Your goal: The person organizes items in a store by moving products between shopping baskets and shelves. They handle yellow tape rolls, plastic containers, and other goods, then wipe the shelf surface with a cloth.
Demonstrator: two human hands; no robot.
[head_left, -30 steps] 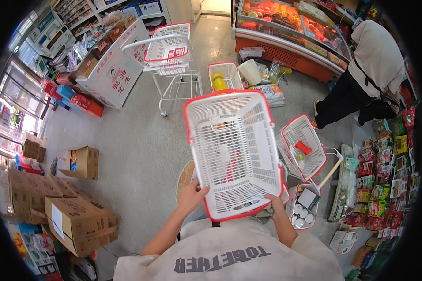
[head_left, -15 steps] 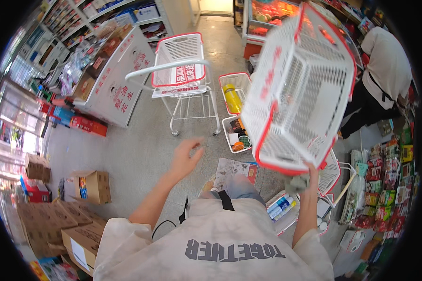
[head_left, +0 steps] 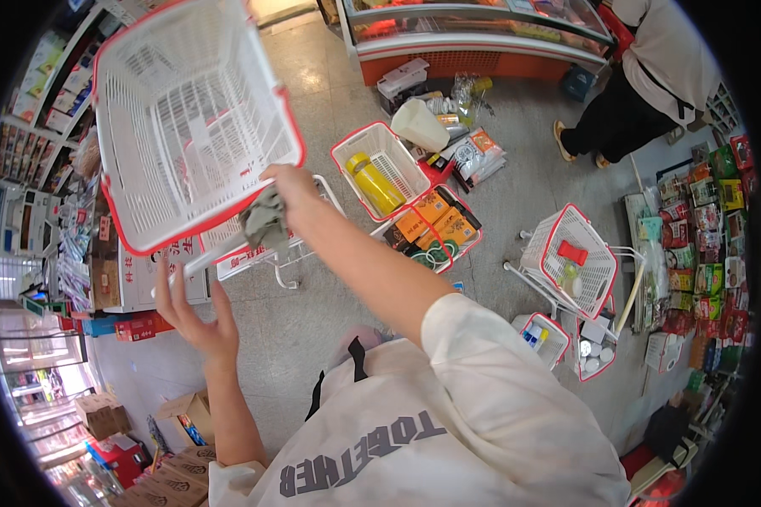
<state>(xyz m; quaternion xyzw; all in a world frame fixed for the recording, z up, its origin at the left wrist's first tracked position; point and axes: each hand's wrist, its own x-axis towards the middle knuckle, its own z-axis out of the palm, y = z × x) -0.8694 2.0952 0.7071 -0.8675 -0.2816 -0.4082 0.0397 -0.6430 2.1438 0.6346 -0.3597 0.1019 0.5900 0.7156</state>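
Large white basket (head_left: 201, 127) was swung from right to upper left, over one cart (head_left: 235, 266). Its rim and one cloth (head_left: 265, 221) were clamped in right hand (head_left: 294, 196); left hand (head_left: 201, 317) was held near, fingers apart. Second cart (head_left: 528, 283) was parked on grey shop floor (head_left: 304, 314). One yellow bottle (head_left: 375, 183) was held in floor basket (head_left: 410, 160), orange boxes (head_left: 435, 218) in neighbouring basket (head_left: 386, 228).

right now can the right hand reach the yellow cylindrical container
Probably not: the right hand is holding up a red-rimmed white plastic basket and a crumpled grey cloth, though nothing visibly covers the yellow container.
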